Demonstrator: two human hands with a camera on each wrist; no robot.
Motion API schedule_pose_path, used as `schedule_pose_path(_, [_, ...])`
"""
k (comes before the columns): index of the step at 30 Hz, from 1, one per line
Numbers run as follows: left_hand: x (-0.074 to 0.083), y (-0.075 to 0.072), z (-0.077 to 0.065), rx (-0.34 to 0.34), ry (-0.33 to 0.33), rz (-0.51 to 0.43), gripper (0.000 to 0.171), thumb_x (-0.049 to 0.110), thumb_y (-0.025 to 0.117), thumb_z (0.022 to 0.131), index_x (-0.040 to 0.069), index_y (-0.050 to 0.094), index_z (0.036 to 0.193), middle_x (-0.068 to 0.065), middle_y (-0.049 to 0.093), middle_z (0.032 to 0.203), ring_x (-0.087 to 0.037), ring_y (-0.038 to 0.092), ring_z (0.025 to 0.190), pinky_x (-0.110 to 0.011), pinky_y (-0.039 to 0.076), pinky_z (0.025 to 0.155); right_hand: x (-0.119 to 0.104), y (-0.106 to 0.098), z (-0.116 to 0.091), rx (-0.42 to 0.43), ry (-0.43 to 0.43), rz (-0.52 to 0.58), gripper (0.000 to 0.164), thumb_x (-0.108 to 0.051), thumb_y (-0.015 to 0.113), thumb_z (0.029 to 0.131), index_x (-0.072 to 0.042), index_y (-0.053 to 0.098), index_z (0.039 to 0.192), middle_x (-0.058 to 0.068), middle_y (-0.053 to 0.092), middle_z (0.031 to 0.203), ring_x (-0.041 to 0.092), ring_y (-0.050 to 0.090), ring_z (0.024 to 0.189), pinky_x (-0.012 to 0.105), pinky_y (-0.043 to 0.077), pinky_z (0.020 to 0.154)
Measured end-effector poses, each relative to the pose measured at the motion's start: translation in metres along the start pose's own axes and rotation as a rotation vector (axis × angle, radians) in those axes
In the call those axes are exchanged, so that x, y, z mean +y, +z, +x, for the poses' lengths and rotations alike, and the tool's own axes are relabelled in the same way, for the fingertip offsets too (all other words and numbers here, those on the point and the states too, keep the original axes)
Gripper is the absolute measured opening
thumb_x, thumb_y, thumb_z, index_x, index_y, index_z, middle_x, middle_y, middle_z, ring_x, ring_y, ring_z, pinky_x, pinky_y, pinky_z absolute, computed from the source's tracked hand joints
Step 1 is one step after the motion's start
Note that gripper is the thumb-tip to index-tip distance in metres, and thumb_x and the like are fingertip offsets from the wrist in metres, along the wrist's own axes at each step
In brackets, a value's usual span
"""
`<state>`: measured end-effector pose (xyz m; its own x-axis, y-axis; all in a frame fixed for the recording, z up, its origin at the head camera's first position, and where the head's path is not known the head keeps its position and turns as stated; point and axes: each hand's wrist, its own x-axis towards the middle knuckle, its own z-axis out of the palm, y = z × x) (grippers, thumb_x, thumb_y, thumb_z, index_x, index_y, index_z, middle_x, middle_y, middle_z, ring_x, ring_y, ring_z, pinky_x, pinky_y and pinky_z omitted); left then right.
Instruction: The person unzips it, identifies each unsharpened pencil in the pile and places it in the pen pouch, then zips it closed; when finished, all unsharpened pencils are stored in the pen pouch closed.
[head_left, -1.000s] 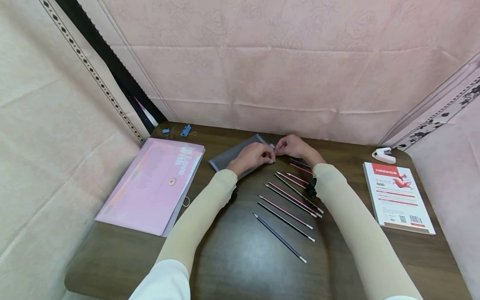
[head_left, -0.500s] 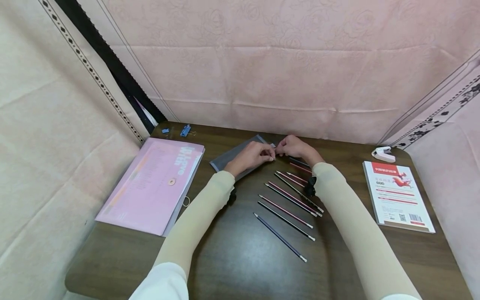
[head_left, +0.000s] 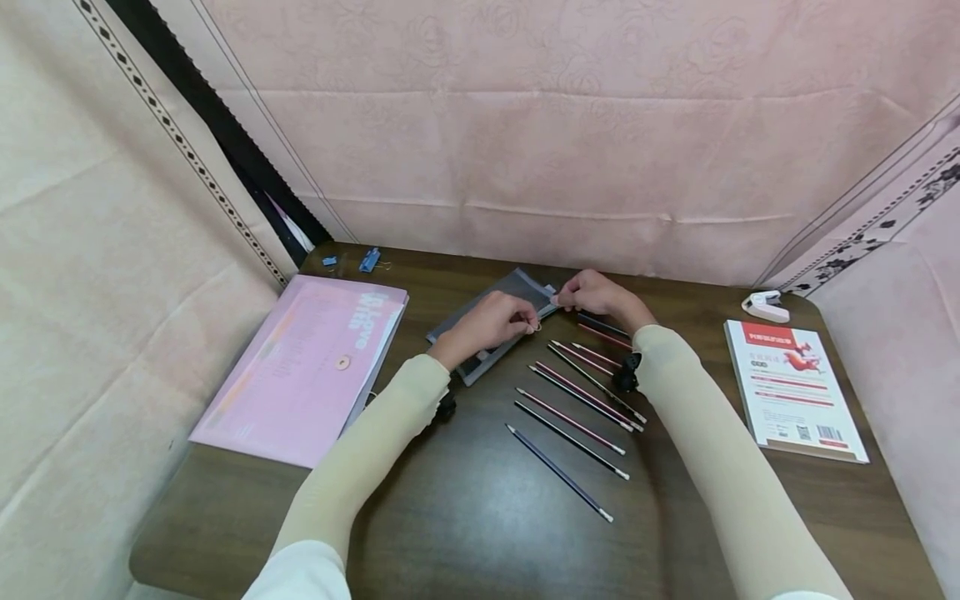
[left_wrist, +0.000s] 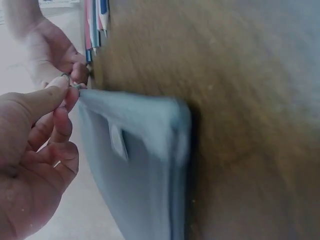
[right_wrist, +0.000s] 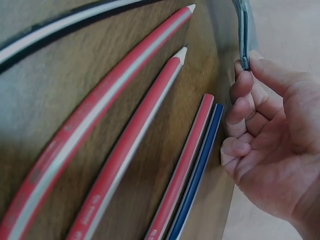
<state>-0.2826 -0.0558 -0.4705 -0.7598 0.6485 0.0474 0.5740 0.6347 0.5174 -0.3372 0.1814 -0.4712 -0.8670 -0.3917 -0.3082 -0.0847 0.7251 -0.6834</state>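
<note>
A grey zip pouch with a dark mesh-like face (head_left: 522,289) lies near the table's back edge in the head view. My right hand (head_left: 598,297) pinches its right end corner between thumb and fingers; in the right wrist view the pouch edge (right_wrist: 244,45) stands between the fingertips. My left hand (head_left: 489,325) is over the pouch's front edge, pinching a small ring-like zipper pull (head_left: 537,327) between thumb and index finger. In the left wrist view that hand partly hides the far end of the pouch (left_wrist: 135,155). Several pencils (right_wrist: 130,155) lie just below my right hand.
Several pencils (head_left: 570,422) fan out across the middle of the table. A pink folder (head_left: 300,367) lies left, with blue binder clips (head_left: 370,260) behind it. At right are a white-and-red book (head_left: 797,392) and a white stapler-like object (head_left: 766,307).
My left hand has moved left, away from my right hand, with the small pull between its fingers. More of the pouch shows between the hands. My right hand has barely moved.
</note>
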Motion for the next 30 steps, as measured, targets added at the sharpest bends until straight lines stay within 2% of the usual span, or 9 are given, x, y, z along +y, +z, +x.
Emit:
schedule_pose_path(10, [0.002,-0.009,-0.042,0.019,0.015,-0.013,0.005,0.025,0.064,0.092,0.025,0.069,0.093,0.013,0.067,0.090,-0.003,0.057,0.081,-0.021,0.052,0.074,0.006,-0.002,0.003,0.028,-0.002,0.043,0.034,-0.032,0.061,0.093,-0.001,0.070,0.084,0.008,0.062,0.085,0.022,0.051,0.072,0.029,0.045,0.060])
schedule_pose_path(17, [0.005,-0.018,-0.083,0.033,0.044,0.050,0.006,0.025,0.064,0.093,0.028,0.068,0.096,0.015,0.066,0.094,-0.002,0.057,0.081,-0.019,0.052,0.074,0.009,-0.004,0.001,0.050,-0.012,0.045,0.035,-0.033,0.062,0.092,0.000,0.069,0.085,0.007,0.062,0.086,0.021,0.052,0.076,0.028,0.044,0.060])
schedule_pose_path(24, [0.007,-0.028,-0.122,0.099,0.057,0.071,0.007,0.026,0.066,0.090,0.029,0.069,0.096,0.020,0.064,0.092,0.003,0.057,0.080,-0.017,0.052,0.075,0.004,-0.012,-0.004,0.071,-0.040,0.024,0.034,-0.033,0.061,0.093,0.000,0.069,0.091,0.008,0.060,0.086,0.022,0.050,0.080,0.030,0.042,0.063])
schedule_pose_path(30, [0.008,-0.035,-0.144,0.111,0.046,0.066,0.009,0.027,0.068,0.089,0.030,0.069,0.097,0.020,0.064,0.094,0.001,0.056,0.080,-0.021,0.055,0.077,0.007,-0.014,-0.006,0.117,-0.049,0.033,0.035,-0.032,0.061,0.093,0.002,0.069,0.091,0.013,0.059,0.085,0.022,0.049,0.079,0.029,0.041,0.063])
